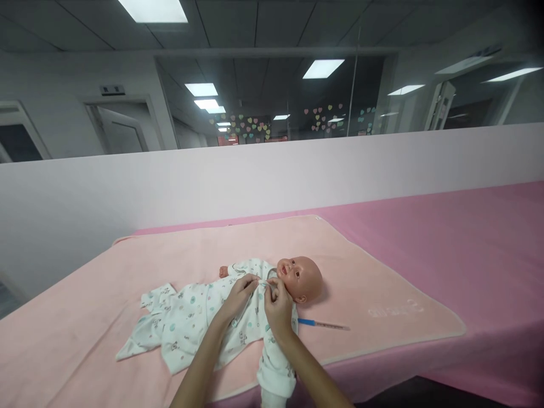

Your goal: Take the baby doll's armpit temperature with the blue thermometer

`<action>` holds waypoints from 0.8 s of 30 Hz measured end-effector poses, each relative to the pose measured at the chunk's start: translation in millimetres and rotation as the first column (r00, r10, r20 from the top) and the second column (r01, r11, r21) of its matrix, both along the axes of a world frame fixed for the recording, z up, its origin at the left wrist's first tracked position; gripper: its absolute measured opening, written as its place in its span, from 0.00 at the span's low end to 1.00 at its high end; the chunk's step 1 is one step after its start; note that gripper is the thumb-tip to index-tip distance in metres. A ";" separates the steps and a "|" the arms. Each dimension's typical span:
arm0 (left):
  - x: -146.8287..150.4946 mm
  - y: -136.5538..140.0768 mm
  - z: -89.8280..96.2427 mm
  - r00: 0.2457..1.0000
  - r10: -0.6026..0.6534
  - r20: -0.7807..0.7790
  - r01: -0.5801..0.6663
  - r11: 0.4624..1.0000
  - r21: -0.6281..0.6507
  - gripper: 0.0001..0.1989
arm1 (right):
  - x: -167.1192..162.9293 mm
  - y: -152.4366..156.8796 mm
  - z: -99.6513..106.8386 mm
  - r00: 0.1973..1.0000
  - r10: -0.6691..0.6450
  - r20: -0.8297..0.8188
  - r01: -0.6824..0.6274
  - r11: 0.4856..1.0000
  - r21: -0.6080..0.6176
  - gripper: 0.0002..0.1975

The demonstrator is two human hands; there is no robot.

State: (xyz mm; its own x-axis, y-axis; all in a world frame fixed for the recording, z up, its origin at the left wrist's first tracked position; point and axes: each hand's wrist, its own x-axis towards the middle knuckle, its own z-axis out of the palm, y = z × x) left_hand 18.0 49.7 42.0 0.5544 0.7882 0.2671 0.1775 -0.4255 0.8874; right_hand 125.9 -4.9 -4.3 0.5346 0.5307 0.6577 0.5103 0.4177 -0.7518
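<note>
A baby doll (304, 277) lies on its back with its head to the right. It wears a white baby garment (187, 317) with a small green and brown print. At the front of the neck, my left hand (240, 297) pinches the garment's edge. Close beside it, just under the doll's chin, my right hand (278, 306) is closed on the cloth too. My fingers hide the exact spot they grip. One sleeve (276, 368) stretches toward me; the doll's far hand (223, 272) shows from the other sleeve.
A slim stick with a blue end (306, 322), perhaps a thermometer, lies beside the doll's shoulder. Underneath is a peach blanket (374, 283) over a pink table cover (476, 243). A low white wall (255, 181) runs behind, with a large window (272, 102) above it.
</note>
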 end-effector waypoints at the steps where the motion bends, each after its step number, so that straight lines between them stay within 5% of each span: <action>1: -0.3 0.2 -1.0 1.000 0.001 -0.004 -0.001 1.000 0.014 0.14 | -0.2 0.2 -0.3 1.000 0.010 -0.002 -0.010 1.000 -0.006 0.08; 12: 4.1 -7.7 -2.7 0.992 0.048 -0.114 -0.017 0.967 0.254 0.12 | 2.0 -4.1 2.2 0.998 0.055 -0.027 -0.056 0.998 -0.011 0.06; 24: 2.7 -12.5 0.7 0.991 0.032 -0.131 -0.002 0.975 0.222 0.11 | 3.0 -3.6 4.9 0.998 0.015 0.066 -0.018 0.999 0.049 0.12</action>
